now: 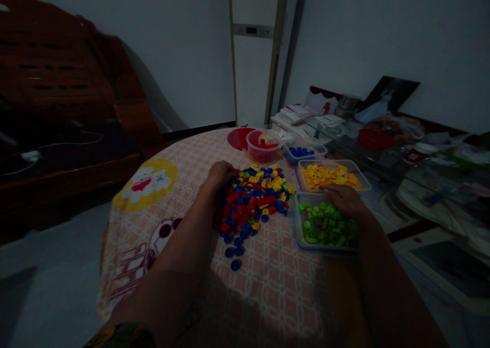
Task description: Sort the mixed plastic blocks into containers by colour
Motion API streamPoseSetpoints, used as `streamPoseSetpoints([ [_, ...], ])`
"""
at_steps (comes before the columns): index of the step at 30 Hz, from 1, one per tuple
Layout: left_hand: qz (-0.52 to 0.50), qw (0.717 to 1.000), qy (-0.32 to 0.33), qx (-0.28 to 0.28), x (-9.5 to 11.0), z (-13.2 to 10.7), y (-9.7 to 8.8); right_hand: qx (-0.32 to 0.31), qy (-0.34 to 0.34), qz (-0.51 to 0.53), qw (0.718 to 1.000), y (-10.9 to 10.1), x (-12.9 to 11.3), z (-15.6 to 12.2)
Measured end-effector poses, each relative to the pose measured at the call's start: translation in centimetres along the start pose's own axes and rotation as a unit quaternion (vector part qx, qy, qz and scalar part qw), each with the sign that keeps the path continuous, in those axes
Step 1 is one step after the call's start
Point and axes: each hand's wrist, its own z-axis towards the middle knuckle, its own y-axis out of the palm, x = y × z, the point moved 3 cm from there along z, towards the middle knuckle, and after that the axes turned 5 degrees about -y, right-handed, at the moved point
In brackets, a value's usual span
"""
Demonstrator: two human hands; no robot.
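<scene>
A heap of mixed toy building bricks (264, 201) in red, blue, yellow and green lies in the middle of the table. At its left edge is my left hand (222, 174), fingers curled in against the bricks; what they hold, if anything, is hidden. My right hand (344, 200) hovers over the top right part of a clear box of green bricks (296, 230), its fingers stretched out to the left. Just behind that box stands a clear box of yellow bricks (365, 181). Several round blue pieces (236, 265) trail off the heap toward me.
Farther back are a round tub with red pieces (263, 156) and a clear box with blue bricks (301, 152). A patterned cloth (268, 281) covers the round table. To the right is a cluttered glass table (344, 128); a wooden bench (69, 98) stands left.
</scene>
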Motion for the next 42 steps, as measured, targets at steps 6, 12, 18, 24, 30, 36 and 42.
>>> streamPoseSetpoints([
  [6,0.041,0.998,-0.042,0.023,2.8,-0.4,-1.6,-0.006,-0.001,0.002,1.000,-0.1,-0.1,0.0],
  [12,-0.107,0.992,0.054,-0.045,9.6,-1.8,-0.3,0.015,-0.014,0.005,1.000,0.2,0.2,-0.1],
  [18,-0.171,0.947,0.185,-0.201,16.3,-6.0,4.7,0.007,-0.013,-0.009,1.000,0.3,0.3,-0.1],
  [24,-0.185,0.913,0.267,-0.247,18.8,-8.9,7.3,0.008,-0.025,-0.001,1.000,0.2,0.2,-0.1],
  [30,-0.162,0.913,0.299,-0.224,19.5,-9.5,8.1,0.012,-0.025,0.006,1.000,0.3,0.5,-0.1],
  [36,-0.073,0.965,0.231,-0.103,16.5,-5.9,4.1,0.008,-0.016,0.003,1.000,0.3,0.5,0.0],
  [42,0.101,0.993,0.065,-0.007,9.4,-1.6,0.9,0.000,-0.011,0.004,1.000,0.1,0.3,0.0],
])
